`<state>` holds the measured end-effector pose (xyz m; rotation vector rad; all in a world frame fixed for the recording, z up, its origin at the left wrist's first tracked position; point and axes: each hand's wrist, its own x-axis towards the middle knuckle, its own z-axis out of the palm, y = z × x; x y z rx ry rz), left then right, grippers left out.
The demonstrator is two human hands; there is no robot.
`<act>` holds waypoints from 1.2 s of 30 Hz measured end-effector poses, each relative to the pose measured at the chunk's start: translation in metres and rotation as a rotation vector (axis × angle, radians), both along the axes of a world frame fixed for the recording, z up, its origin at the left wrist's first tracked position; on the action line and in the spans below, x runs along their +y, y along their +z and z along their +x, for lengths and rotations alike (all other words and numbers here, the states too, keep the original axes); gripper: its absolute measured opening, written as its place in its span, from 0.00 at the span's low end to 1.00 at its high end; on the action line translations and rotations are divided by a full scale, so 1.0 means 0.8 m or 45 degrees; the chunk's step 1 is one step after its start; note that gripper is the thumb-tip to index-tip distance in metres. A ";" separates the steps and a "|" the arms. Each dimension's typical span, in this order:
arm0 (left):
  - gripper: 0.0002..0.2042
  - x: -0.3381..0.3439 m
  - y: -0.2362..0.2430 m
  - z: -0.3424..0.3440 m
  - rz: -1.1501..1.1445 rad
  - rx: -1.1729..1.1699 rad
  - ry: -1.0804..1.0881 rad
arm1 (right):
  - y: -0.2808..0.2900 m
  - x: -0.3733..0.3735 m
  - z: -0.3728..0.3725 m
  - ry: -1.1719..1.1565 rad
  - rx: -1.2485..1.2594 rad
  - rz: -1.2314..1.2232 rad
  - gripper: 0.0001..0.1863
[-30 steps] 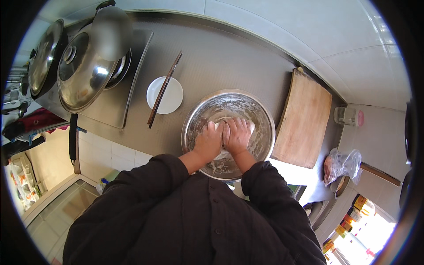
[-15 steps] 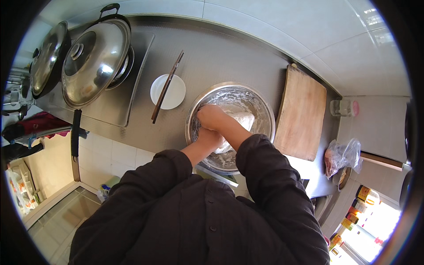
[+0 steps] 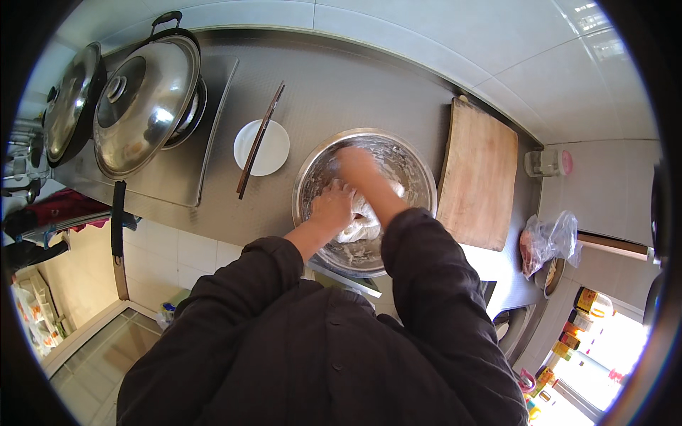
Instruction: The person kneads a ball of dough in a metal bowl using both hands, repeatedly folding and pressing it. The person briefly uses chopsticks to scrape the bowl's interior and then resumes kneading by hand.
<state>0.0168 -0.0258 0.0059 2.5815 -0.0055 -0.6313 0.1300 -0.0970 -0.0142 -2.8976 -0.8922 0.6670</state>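
A steel mixing bowl [image 3: 411, 209] with flour-smeared inner walls holds a pale, lumpy mass of dough [image 3: 359, 227]. My left hand [image 3: 334, 206] is on the left part of the dough, its curled fingers gripping it. My right hand [image 3: 361, 170], smeared by motion, is higher in the bowl, just beyond and right of the left one; its fingers are unclear. Just left of the bowl sits a white dish [image 3: 272, 152] with a pair of dark chopsticks [image 3: 260, 138] lying across it.
Two lidded pans [image 3: 142, 99] stand at the left by the hob. A wooden board [image 3: 476, 174] lies right of the bowl. Farther right are a glass jar [image 3: 543, 162], a plastic bag with something pink [image 3: 543, 241] and bottles [image 3: 590, 302]. Tiled walls [image 3: 426, 35] border the steel counter [image 3: 341, 78].
My hands were side by side on the dough, then crossed at the bowl's left side. Now the right has moved toward the far side, uncovering my left hand on the dough.
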 end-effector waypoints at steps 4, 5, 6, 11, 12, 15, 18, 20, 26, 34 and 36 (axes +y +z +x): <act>0.37 0.002 -0.001 -0.005 -0.014 0.025 0.050 | 0.010 -0.003 0.006 0.002 0.038 0.049 0.10; 0.37 0.000 0.016 -0.001 -0.084 0.011 0.105 | -0.011 -0.044 0.013 -0.300 -0.106 0.215 0.09; 0.37 0.004 0.011 -0.005 -0.071 0.001 0.136 | -0.006 -0.074 0.007 -0.508 -0.209 0.527 0.07; 0.37 0.004 0.003 -0.001 -0.101 0.000 0.149 | -0.012 -0.150 -0.045 -1.448 -0.046 0.692 0.13; 0.37 0.003 0.005 -0.001 -0.110 -0.001 0.129 | -0.022 -0.155 -0.043 -1.439 -0.113 0.610 0.13; 0.36 0.002 -0.001 0.002 -0.029 -0.043 0.016 | 0.003 -0.081 0.002 -0.721 -0.223 0.276 0.09; 0.28 0.005 -0.010 0.004 0.002 0.020 -0.039 | -0.008 0.012 0.001 0.090 0.039 0.196 0.09; 0.28 0.006 -0.021 0.004 0.013 0.029 -0.067 | -0.006 0.026 -0.007 0.166 0.168 0.121 0.10; 0.31 0.008 -0.003 -0.006 -0.161 -0.120 0.199 | -0.024 -0.121 0.004 -0.571 0.069 0.244 0.16; 0.31 0.019 -0.045 0.024 -0.476 -0.053 0.354 | 0.006 -0.168 -0.069 -1.068 0.190 0.539 0.25; 0.22 0.030 -0.073 0.033 -0.964 0.031 0.535 | 0.011 -0.156 -0.052 -0.969 0.040 0.817 0.24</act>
